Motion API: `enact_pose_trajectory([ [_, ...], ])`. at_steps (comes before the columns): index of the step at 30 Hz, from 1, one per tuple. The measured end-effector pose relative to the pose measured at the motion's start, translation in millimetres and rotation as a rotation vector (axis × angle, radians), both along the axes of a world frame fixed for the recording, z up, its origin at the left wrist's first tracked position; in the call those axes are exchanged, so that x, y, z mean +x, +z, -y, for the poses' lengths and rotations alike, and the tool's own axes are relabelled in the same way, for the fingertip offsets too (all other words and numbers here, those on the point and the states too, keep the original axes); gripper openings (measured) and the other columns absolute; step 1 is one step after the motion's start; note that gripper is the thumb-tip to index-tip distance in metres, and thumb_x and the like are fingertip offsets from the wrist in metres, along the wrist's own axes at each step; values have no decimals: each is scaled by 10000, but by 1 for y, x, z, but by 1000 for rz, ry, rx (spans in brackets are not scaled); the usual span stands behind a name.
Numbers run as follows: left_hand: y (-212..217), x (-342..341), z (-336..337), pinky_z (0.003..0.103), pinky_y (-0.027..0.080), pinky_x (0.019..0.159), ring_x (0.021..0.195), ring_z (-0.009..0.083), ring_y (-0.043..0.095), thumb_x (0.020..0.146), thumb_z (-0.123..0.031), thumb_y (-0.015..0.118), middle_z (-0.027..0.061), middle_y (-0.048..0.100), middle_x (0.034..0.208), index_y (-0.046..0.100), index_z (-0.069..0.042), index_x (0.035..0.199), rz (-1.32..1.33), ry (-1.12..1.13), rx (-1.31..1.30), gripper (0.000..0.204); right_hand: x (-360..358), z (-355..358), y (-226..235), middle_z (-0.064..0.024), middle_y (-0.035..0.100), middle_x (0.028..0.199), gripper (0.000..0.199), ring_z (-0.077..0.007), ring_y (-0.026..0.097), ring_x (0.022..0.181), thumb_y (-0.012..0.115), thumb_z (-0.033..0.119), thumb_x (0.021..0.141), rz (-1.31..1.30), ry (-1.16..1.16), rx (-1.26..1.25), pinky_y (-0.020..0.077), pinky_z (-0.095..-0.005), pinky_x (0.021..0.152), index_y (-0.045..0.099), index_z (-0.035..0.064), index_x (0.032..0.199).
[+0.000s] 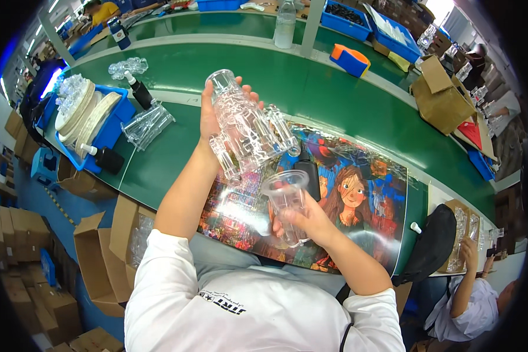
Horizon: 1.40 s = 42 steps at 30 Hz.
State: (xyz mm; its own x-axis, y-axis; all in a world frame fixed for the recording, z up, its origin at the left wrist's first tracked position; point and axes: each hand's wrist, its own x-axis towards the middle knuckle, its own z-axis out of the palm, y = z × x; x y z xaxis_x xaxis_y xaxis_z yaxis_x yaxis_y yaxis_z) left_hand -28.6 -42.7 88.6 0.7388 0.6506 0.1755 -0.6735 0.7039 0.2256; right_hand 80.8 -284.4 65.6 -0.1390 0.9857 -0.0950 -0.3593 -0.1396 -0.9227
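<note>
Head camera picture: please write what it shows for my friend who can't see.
A person's left hand holds a clear tubed piece, and the right hand a clear cup-shaped piece, above a picture mat on a green table. A blue bin is at left.

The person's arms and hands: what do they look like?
The left sleeve and right sleeve are white, short and loose, leaving the forearms uncovered. The left hand and right hand are ungloved, and no watch or bracelet shows.
</note>
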Motion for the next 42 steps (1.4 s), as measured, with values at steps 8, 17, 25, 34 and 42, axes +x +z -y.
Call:
enact_pose_trajectory([
  [8,0,8,18,459,468,845,906,268,556,878,-535,445,101,580,981,493,-58,1180,-106,-44,92,566,-12,-1,2,-125,569,933,387,-181,615,797,534,221,921,30,-117,-121,528,-303,656,364,12,1198],
  [17,-4,8,20,472,460,856,928,275,548,879,-557,420,99,587,1009,478,-69,1214,-70,-114,129,594,-13,-2,2,-114,554,921,379,-168,602,775,533,221,922,33,-123,-156,529,-308,652,369,8,1190],
  [25,-3,9,23,472,446,873,932,266,538,877,-554,422,92,588,998,477,-77,1218,-96,-82,114,589,-13,-2,3,-111,552,919,390,-166,602,772,536,235,921,32,-112,-152,527,-305,645,370,17,1199],
  [34,-1,11,26,486,471,848,889,266,590,850,-565,471,90,581,927,498,-107,1139,-83,-75,115,542,-11,-1,4,-103,550,910,384,-159,600,758,543,238,917,20,-91,-175,525,-300,634,381,20,1188],
  [42,-3,14,27,482,470,865,887,258,586,867,-549,452,93,572,929,476,-112,1137,-104,-36,182,515,-7,-1,4,-105,563,898,357,-155,600,727,523,222,926,18,-101,-180,524,-299,618,387,23,1189],
])
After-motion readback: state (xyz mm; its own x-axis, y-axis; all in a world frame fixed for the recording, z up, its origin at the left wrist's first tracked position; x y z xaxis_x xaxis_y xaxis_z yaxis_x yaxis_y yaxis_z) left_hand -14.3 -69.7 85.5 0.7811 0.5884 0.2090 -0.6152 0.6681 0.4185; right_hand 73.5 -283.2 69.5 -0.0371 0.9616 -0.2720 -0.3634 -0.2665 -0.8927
